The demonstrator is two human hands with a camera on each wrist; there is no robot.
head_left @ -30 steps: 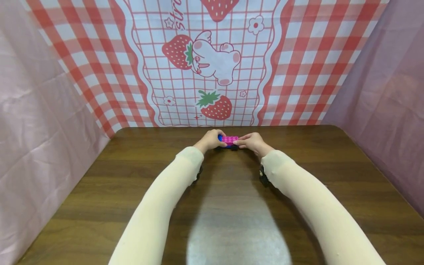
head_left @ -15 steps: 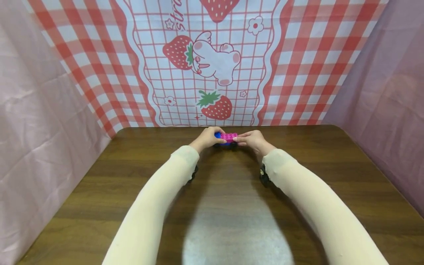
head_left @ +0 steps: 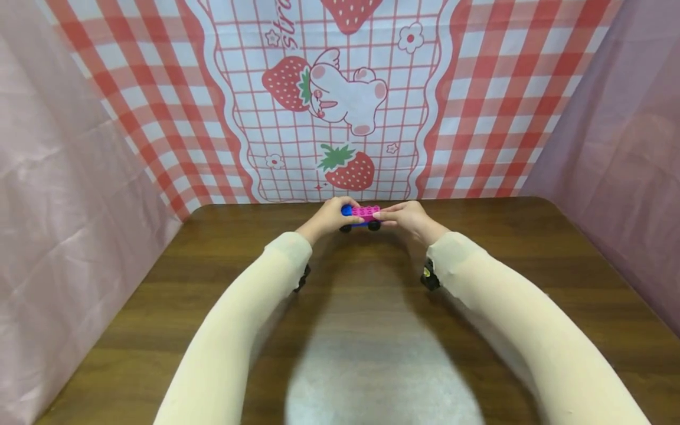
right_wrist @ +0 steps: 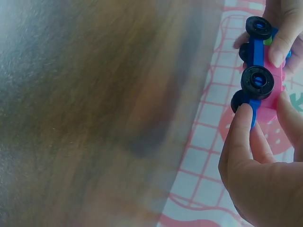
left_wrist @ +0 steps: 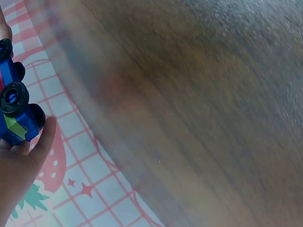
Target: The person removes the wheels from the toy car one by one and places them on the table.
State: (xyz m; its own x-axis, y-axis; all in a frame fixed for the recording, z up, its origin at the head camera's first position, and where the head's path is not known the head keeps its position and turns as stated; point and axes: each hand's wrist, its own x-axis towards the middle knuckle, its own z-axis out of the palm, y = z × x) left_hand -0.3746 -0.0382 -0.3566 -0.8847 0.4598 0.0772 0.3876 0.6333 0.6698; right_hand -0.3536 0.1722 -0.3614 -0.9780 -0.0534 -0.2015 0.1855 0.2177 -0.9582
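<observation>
Both hands hold a toy car (head_left: 363, 223) near the far edge of the table. It has a blue chassis with black wheels (right_wrist: 257, 82) and a studded pink brick (head_left: 368, 211) on top. My left hand (head_left: 330, 216) grips the blue front end, thumb along the pink brick's side. The right hand (head_left: 412, 219) pinches the other end between thumb and fingers. From the left wrist, the car's blue underside (left_wrist: 33, 120) shows with a lime-green patch, beside the left hand's fingers. In the right wrist view, the right hand (right_wrist: 258, 175) pinches the end by the wheels.
The brown wooden table (head_left: 372, 330) stretches below the arms. Behind it hangs a red-and-white checked cloth (head_left: 478, 106) with strawberry prints. Pink curtains (head_left: 69, 195) close off both sides. A black wrist device (head_left: 430, 275) sits under the right cuff.
Both hands have moved up in the head view with the toy car, toward the back cloth. The car's black wheels now show more fully beneath it.
</observation>
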